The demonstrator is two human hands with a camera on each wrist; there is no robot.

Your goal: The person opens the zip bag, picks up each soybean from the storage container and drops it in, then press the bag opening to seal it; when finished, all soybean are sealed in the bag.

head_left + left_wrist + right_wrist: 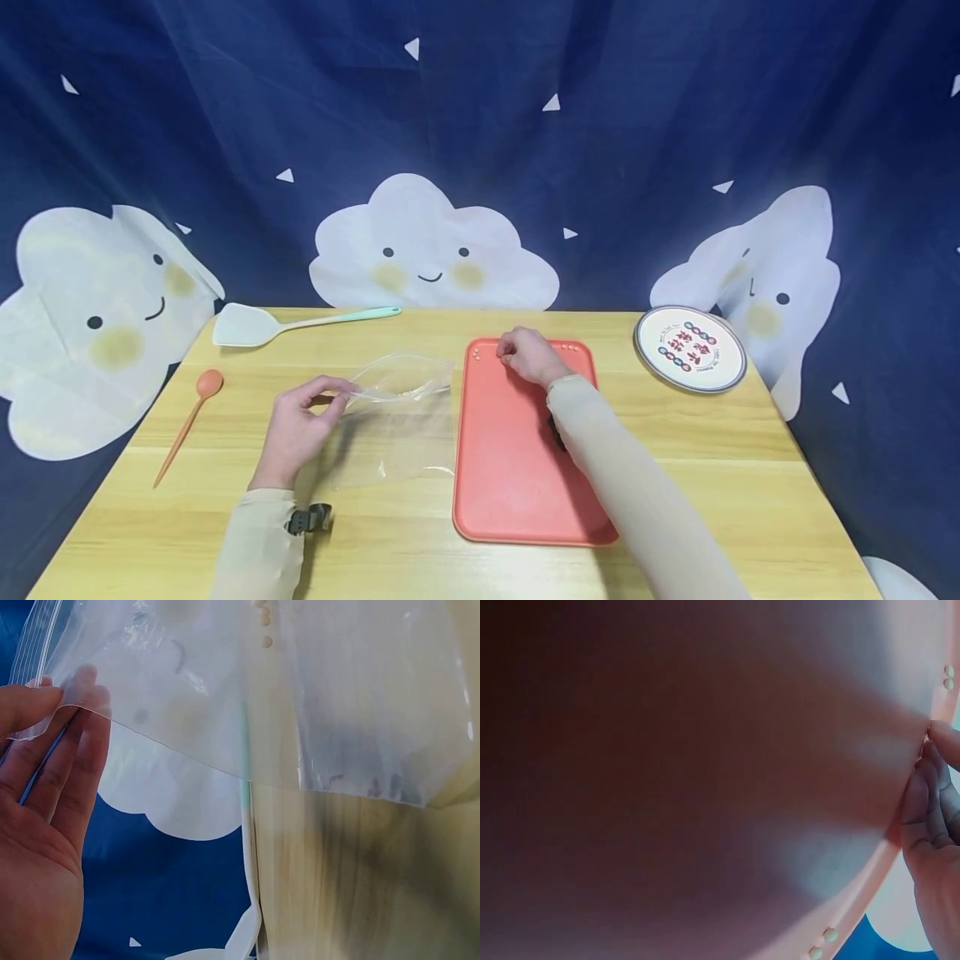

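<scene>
A clear zip-top plastic bag (pixel 397 417) lies left of the red tray (pixel 510 467). At its zip edge, my left hand (pixel 303 425) pinches the plastic between thumb and fingers, and the bag's mouth gapes. Several small pale round beads (pixel 264 622) show through the plastic in the left wrist view. My right hand (pixel 531 354) is over the tray's far end, fingers bent down and fingertips close together at the surface by the rim; I cannot tell whether a bead is between them. More pale beads (pixel 476 354) sit in the tray's far left corner, others (pixel 830 935) in the other far corner.
A white spatula (pixel 247 325) with a mint handle lies at the back left, an orange spoon (pixel 208 383) in front of it. To the right of the tray is a round white plate (pixel 690 348) with red and blue print. A dark blue cloud-patterned curtain (pixel 480 100) hangs behind the wooden table (pixel 390 550).
</scene>
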